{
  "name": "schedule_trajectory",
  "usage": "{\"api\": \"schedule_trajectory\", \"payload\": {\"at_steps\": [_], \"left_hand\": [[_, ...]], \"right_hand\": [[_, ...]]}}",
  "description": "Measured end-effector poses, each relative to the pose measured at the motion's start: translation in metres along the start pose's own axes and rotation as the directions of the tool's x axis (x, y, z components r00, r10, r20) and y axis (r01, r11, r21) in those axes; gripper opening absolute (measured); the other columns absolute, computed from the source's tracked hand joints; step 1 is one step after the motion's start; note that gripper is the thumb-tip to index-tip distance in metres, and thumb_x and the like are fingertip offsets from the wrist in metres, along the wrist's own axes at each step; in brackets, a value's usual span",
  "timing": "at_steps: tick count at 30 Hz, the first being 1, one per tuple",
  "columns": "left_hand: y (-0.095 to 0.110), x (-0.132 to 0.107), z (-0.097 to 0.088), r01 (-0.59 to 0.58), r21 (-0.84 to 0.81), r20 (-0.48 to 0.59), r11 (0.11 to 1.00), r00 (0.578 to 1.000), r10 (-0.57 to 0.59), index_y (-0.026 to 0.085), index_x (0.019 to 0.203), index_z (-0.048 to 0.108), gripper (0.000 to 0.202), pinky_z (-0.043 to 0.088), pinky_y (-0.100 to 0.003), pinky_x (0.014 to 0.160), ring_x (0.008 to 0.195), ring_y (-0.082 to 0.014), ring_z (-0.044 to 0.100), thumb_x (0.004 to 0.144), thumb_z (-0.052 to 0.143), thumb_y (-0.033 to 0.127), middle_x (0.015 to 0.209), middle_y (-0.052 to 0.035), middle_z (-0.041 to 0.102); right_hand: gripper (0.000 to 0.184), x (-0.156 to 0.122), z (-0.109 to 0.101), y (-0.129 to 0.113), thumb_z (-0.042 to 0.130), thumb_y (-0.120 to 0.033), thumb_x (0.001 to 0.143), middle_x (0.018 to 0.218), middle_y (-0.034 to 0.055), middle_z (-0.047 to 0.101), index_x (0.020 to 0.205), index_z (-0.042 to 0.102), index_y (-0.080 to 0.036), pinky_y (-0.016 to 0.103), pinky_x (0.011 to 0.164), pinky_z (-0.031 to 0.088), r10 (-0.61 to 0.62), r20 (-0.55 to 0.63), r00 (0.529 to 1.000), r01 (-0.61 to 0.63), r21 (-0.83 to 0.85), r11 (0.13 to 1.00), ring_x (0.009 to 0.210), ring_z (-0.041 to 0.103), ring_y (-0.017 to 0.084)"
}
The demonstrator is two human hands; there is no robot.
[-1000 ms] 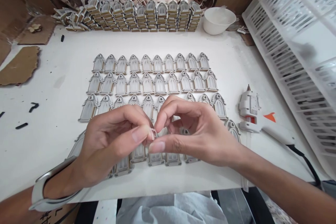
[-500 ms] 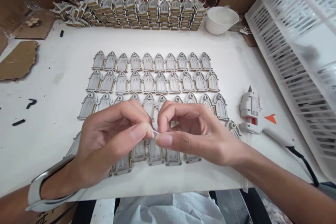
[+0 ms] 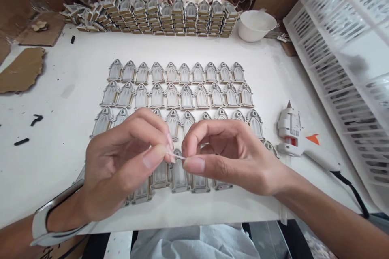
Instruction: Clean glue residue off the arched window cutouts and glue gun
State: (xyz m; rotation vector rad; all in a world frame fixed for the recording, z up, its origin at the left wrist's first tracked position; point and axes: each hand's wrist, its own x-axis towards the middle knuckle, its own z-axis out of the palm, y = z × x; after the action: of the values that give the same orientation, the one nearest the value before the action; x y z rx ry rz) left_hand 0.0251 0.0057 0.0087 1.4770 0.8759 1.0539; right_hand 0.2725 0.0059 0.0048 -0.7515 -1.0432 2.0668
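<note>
Between my two hands stretches a thin whitish strand (image 3: 178, 156), too fine to name more exactly. My left hand (image 3: 124, 166), with a grey-strapped watch (image 3: 57, 214) on its wrist, pinches one end between thumb and fingertips. The other end is pinched by my right hand (image 3: 231, 156), its thumb and forefinger closed. Both hands hover over rows of small grey arch-shaped frames (image 3: 186, 96) with pale panels, which lie flat on the white table (image 3: 60, 129). My hands and wrists hide parts of the nearer rows.
Stacks of similar frames (image 3: 178, 18) line the back beside a white bowl (image 3: 257, 25). A glue gun (image 3: 290, 129) with a black cord lies right of my right hand. A white plastic basket (image 3: 331, 77) leans at the far right. Torn cardboard (image 3: 22, 68) and black scraps (image 3: 22, 142) lie left.
My left hand has shifted slightly left, away from the right hand. The gap between the fingertips is wider, and more of the strand shows.
</note>
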Motion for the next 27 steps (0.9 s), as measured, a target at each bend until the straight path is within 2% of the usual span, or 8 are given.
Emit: {"api": "schedule_trajectory", "payload": {"at_steps": [6, 13, 22, 27], "left_hand": [[0.0006, -0.0023, -0.0026, -0.015, 0.011, -0.007, 1.0, 1.0, 0.015, 0.035, 0.094, 0.088, 0.019, 0.056, -0.041, 0.071, 0.085, -0.0228, 0.064, 0.11, 0.084, 0.043, 0.094, -0.0047, 0.072], [0.0005, -0.0005, 0.0, -0.007, 0.022, 0.017, 1.0, 1.0, 0.007, 0.035, 0.094, 0.088, 0.02, 0.057, -0.041, 0.071, 0.085, -0.0226, 0.066, 0.111, 0.082, 0.043, 0.095, -0.0044, 0.073], [-0.0007, 0.0011, 0.0002, -0.009, 0.032, -0.014, 0.999, 1.0, 0.01, 0.036, 0.09, 0.089, 0.02, 0.057, -0.041, 0.067, 0.081, -0.0229, 0.065, 0.107, 0.086, 0.046, 0.091, -0.0053, 0.072], [-0.0006, 0.0002, -0.0017, 0.0, 0.012, -0.008, 1.0, 1.0, 0.0, 0.036, 0.092, 0.089, 0.017, 0.057, -0.04, 0.069, 0.082, -0.0218, 0.065, 0.107, 0.087, 0.045, 0.092, -0.0044, 0.073]], "right_hand": [[0.026, -0.0017, -0.0014, -0.0014, 0.109, -0.021, 0.082, 0.083, -0.002, 0.076, 0.098, 0.089, -0.021, 0.025, 0.053, 0.042, -0.004, 0.002, 1.0, 0.004, -0.041, 0.999, 0.063, 0.058, 0.011], [0.028, -0.002, 0.0021, -0.0017, 0.108, -0.01, 0.074, 0.082, -0.0023, 0.08, 0.092, 0.091, -0.022, 0.026, 0.05, 0.038, -0.055, -0.032, 0.998, 0.053, -0.083, 0.995, 0.061, 0.06, 0.011], [0.032, -0.0018, 0.0015, -0.0018, 0.106, -0.003, 0.072, 0.081, -0.0036, 0.08, 0.093, 0.09, -0.022, 0.026, 0.051, 0.039, -0.052, -0.021, 0.998, 0.051, -0.08, 0.996, 0.062, 0.062, 0.01], [0.033, -0.003, 0.001, -0.0013, 0.107, -0.004, 0.072, 0.083, -0.0037, 0.081, 0.093, 0.091, -0.023, 0.028, 0.052, 0.04, -0.031, -0.032, 0.999, 0.028, -0.092, 0.995, 0.061, 0.057, 0.01]]}}
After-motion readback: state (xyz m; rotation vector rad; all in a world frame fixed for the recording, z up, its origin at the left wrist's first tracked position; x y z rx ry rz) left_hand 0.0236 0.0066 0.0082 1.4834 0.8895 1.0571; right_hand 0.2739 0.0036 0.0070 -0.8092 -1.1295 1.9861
